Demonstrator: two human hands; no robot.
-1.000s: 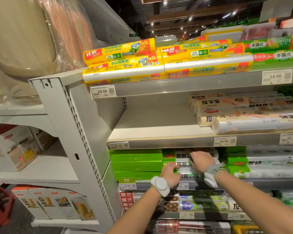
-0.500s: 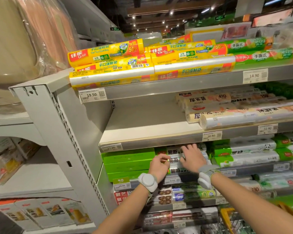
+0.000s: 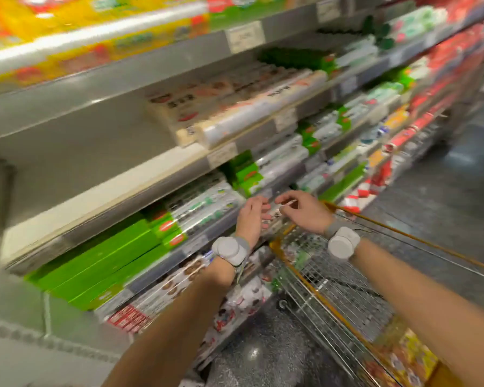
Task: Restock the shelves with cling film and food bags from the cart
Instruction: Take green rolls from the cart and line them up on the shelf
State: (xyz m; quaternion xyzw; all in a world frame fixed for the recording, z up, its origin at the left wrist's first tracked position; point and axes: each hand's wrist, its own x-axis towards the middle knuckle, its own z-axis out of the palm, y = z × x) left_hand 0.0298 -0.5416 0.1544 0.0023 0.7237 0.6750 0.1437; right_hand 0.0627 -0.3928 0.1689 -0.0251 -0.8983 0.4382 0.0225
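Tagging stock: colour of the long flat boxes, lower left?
Bright green; the boxes show best in the head view.

Two hands are in view, the left hand [image 3: 252, 216] and the right hand [image 3: 305, 215], each wearing one grey wrist band [image 3: 343, 243], so two bands. There is one wire cart [image 3: 333, 289]. Three long green boxes [image 3: 101, 263] lie stacked. The rolls [image 3: 235, 118] on the shelves [image 3: 81, 174] are too blurred to count.

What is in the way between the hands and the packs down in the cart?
Nothing visible. The left hand and right hand are empty, fingers loosely open, in front of the shelves, near the far end of the cart. It is open on top, and the colourful packs lie at its near end.
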